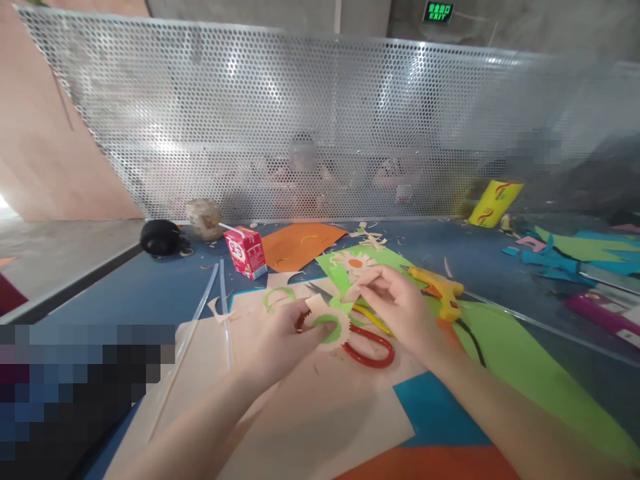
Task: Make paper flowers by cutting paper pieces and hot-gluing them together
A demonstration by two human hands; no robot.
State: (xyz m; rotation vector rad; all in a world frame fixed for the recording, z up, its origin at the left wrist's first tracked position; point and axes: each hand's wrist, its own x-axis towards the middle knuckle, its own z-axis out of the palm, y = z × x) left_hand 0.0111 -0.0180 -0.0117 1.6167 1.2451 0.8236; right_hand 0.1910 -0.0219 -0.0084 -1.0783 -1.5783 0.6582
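Note:
My left hand is closed on a paper flower with a green round centre and a cream fringed edge; the thumb lies over the centre. To its right, my right hand has its fingers pinched together; what is between them, perhaps a pale scrap of paper, is too small to tell. Under and beside the flower lie red-handled scissors, partly covered. A yellow handle shows just below my right fingers. Beyond them, another paper flower with an orange centre rests on green paper.
A yellow glue gun with a black cord lies right of my hand. Cream sheets, orange paper and blue paper overlap on the table. A pink drink carton stands back left. A perforated metal screen rises behind.

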